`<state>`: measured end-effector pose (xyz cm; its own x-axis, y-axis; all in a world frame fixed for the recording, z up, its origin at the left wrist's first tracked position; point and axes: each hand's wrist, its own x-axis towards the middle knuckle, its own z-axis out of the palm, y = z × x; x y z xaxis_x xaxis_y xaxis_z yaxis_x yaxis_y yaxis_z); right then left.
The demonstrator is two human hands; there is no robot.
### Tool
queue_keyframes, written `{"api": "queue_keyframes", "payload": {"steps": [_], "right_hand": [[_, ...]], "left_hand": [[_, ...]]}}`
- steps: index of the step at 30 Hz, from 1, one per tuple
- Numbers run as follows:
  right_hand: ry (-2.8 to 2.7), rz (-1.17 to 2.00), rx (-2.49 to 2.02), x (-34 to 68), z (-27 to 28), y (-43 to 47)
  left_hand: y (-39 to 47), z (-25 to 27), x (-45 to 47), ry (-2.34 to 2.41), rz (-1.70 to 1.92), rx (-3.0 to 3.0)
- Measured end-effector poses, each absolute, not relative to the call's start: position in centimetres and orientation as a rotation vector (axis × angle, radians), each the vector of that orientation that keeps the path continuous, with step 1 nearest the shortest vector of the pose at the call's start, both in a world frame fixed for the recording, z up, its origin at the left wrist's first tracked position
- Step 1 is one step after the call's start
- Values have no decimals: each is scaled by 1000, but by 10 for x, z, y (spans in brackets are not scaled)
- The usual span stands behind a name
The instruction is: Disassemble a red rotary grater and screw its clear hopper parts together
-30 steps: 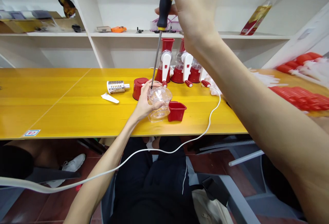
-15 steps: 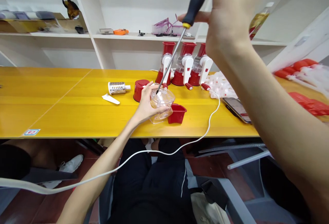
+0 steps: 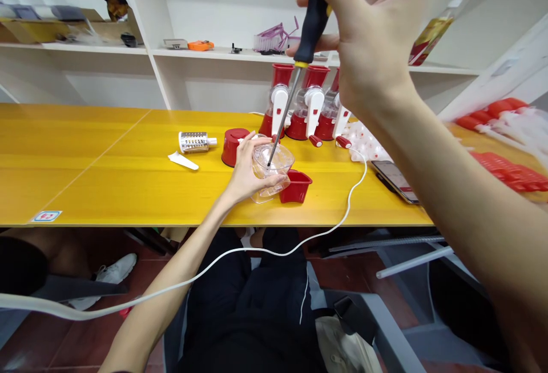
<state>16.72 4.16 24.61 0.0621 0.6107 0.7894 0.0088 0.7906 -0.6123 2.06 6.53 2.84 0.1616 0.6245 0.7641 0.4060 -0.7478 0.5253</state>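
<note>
Clear housing [image 3: 280, 158] stays in the left hand [image 3: 243, 178]; the right hand [image 3: 374, 36] grips a screwdriver [image 3: 313, 26], its tip shifted inward, apparently to another spot.

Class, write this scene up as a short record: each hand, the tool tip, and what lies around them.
Left hand: grips clear plastic part
Right hand: holds screwdriver by its dark handle
Tip: points down at the clear plastic part; contact hard to tell
Left side: perforated metal drum, white piece
Right side: red container, phone
Behind: three crank machines

No text is legible (the blue-edged sticker [image 3: 47, 216] included).
</note>
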Motion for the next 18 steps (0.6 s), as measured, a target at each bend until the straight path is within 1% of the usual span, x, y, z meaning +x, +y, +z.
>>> {"api": "queue_keyframes", "payload": {"steps": [2, 4, 5, 6, 10, 13, 18], "right_hand": [[-1461, 610, -449, 165, 245, 36], [-1429, 806, -379, 163, 245, 29], [-1420, 824, -382, 163, 245, 25], [-1432, 772, -406, 162, 245, 22], [-1533, 289, -538, 162, 243, 15], [-1555, 221, -569, 162, 240, 13], [-1561, 256, -661, 159, 246, 7]], "left_hand": [[65, 28, 20, 1000, 1632, 2232], [65, 28, 20, 998, 1630, 2231], [65, 28, 20, 1000, 1629, 2232], [65, 28, 20, 1003, 1627, 2236], [66, 27, 20, 1015, 1639, 2253], [67, 27, 20, 1021, 1637, 2239], [66, 28, 20, 1011, 1630, 2227]]}}
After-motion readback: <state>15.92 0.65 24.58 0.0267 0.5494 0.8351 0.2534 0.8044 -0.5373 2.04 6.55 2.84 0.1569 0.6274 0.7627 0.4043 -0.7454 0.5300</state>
